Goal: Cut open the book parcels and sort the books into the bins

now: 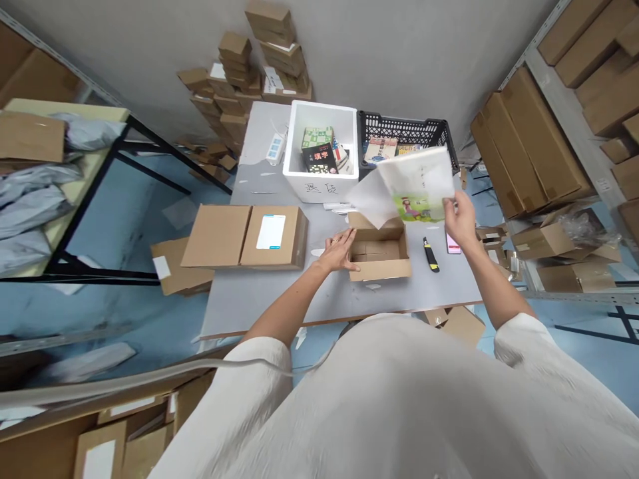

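My right hand [460, 218] grips a thin book [417, 185] by its right edge, raised over the table. The book has a pale cover with a green picture along its bottom, and a translucent white sheet [372, 199] hangs off its left side. Below it stands an open cardboard box [380, 270], its visible inside bare. My left hand [339, 251] holds the left side of that box, thumb at the front corner and fingers along the wall. A black and yellow utility knife [430, 255] lies to the right of the box, with a phone [452, 244] beyond it near my right hand.
On the grey table [259, 299], a white foam bin [319, 187] and a black plastic crate [444, 133] hold books at the back. Labelled cartons [219, 233] sit left. Stacked boxes [234, 106] stand against the wall; shelving [589, 159] with cartons rises at right.
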Tool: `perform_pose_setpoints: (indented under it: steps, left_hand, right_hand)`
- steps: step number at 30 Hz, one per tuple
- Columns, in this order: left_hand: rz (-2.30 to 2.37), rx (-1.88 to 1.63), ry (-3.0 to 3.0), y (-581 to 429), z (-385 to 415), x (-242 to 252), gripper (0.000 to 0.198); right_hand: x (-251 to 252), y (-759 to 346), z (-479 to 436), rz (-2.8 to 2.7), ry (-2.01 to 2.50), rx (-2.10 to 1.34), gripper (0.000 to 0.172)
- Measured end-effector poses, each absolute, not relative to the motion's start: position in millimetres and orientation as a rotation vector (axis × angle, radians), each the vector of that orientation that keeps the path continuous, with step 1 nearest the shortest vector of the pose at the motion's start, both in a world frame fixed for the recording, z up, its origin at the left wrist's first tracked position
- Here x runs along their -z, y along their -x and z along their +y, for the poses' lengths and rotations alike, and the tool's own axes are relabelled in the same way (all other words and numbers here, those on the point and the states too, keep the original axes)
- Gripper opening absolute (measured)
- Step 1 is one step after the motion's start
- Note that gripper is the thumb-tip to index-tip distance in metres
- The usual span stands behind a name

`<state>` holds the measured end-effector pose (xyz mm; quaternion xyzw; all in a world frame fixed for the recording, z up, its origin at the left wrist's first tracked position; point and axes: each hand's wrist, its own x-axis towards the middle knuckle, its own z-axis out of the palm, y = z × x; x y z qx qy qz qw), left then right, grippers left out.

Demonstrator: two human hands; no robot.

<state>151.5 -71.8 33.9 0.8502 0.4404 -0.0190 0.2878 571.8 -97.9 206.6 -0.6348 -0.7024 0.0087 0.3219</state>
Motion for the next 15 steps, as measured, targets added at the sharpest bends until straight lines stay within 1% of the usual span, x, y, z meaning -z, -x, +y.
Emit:
perform_pose_setpoints:
  steps: [3,6,12,15]
  left_hand:
    - [1.190,0.086,-2.278,-151.0,-72.5,-36.2,0.155]
    - [1.209,0.118,-2.278,-150.8,-73.1,-38.7,0.155]
    - [1.227,0.153,-2.276,-150.3,-72.5,-40.8,0.154]
    - [1.240,0.197,-2.279,-150.6,-72.0,-43.0,0.153]
  right_hand:
    - [-195.1,-601.3,-100.7,-1.684,1.670,-0.013,0.048]
    - [-166.0,-623.9,-110.5,-1.583,1.771,-0.063,0.048]
    - [-76.2,-639.0,-131.3,-1.411,1.996,-0.423,0.050]
    - [-38.6,-633.0,-137.4,-1.339,2.097,-0.592,0.046]
